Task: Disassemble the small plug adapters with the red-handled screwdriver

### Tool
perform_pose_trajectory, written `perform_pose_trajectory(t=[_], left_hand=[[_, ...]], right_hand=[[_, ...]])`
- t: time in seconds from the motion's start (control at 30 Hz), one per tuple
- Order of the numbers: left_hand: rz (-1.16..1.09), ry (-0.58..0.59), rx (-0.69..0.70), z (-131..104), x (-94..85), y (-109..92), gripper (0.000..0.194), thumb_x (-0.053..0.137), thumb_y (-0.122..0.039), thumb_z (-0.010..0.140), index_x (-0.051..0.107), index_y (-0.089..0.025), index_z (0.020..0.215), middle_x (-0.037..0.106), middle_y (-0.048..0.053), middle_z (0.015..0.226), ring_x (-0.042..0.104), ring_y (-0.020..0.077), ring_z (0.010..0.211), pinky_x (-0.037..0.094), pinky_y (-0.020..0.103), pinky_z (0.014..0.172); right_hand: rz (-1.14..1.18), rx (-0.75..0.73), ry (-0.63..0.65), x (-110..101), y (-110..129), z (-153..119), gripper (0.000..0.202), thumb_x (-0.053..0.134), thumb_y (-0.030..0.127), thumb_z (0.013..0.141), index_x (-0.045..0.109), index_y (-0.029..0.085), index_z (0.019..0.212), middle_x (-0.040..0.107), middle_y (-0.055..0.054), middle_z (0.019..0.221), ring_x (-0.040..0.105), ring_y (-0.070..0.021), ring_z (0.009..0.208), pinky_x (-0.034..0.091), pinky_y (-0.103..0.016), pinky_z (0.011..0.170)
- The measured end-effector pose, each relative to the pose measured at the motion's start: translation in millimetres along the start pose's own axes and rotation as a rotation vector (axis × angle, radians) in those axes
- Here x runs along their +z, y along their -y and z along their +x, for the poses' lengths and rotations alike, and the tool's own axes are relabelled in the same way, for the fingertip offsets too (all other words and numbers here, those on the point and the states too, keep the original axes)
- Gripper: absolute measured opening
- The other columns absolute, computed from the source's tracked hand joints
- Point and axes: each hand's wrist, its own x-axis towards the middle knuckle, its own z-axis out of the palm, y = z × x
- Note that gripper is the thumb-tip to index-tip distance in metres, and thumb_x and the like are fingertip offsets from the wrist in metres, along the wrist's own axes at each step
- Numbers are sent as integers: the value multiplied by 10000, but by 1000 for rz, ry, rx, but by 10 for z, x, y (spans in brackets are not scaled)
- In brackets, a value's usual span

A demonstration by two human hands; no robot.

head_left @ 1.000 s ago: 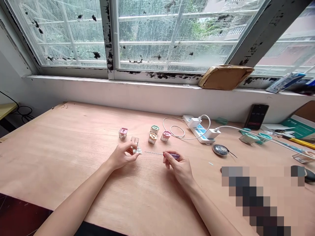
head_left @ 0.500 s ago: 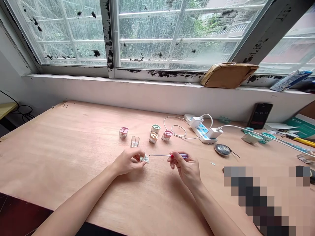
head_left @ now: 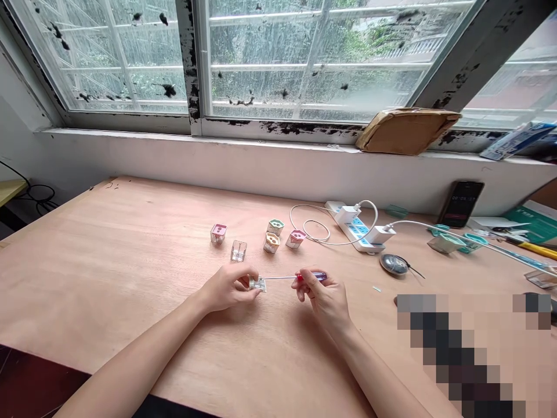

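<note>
My left hand (head_left: 232, 286) pinches a small clear and pale part (head_left: 260, 284) just above the wooden table. In my right hand (head_left: 322, 295) is a screwdriver (head_left: 311, 277) with a red and blue handle, its thin shaft pointing left. The shaft's tip is at the right side of the pale part; whether it touches is too small to tell. A clear, open housing (head_left: 239, 251) lies right behind my left hand. Farther back stand a pink-topped cube (head_left: 219, 233), an orange-topped piece (head_left: 272, 242), a green-topped piece (head_left: 275, 226) and another pink-topped piece (head_left: 295, 238).
A white power strip (head_left: 354, 227) with chargers and looping cables lies at the back right. Near it are a round dark object (head_left: 394, 264), a phone (head_left: 460, 203) leaning on the wall and teal-edged pieces (head_left: 474, 242). A pixelated area covers the lower right.
The screwdriver and my right hand have moved slightly left, bringing the tip to the pale part. My left hand has shifted slightly right with that part.
</note>
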Motion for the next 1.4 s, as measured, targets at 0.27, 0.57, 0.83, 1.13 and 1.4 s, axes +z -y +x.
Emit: perform_pose_trajectory(t=[0.27,0.57,0.83,1.13,1.4], left_hand=[[2,-7,2,1,-5,-3,107,655,-204,804,637,-161,901,619,24,864,578,111,738,551,195,635],[30,-28,38,9,-10,30,105,656,-210,804,650,-159,896,638,26,859,590,113,736,552,197,645],[23,-27,52,13,-6,35,102,659,-195,805,652,-154,898,638,30,859,584,113,739,547,193,637],[55,-40,72,9,-20,21,102,654,-210,814,651,-161,903,654,32,865,593,117,736,558,213,658],[39,-33,52,10,-19,28,107,654,-206,810,646,-158,906,647,33,879,590,116,744,553,200,644]], right_hand=[[-5,2,9,22,12,-6,452,824,588,741,674,163,706,681,-67,578,557,-146,430,449,-271,397],[-22,-4,22,41,3,-4,467,801,615,753,670,168,729,676,-65,588,560,-153,437,460,-284,402],[-8,9,22,41,8,-10,463,811,606,747,673,165,733,676,-60,589,556,-146,437,456,-276,409],[-9,12,29,38,2,-14,440,805,584,768,672,167,726,682,-62,593,561,-147,443,451,-273,415],[15,24,22,21,-29,3,422,812,564,771,680,165,730,681,-59,589,561,-140,439,441,-259,411]])
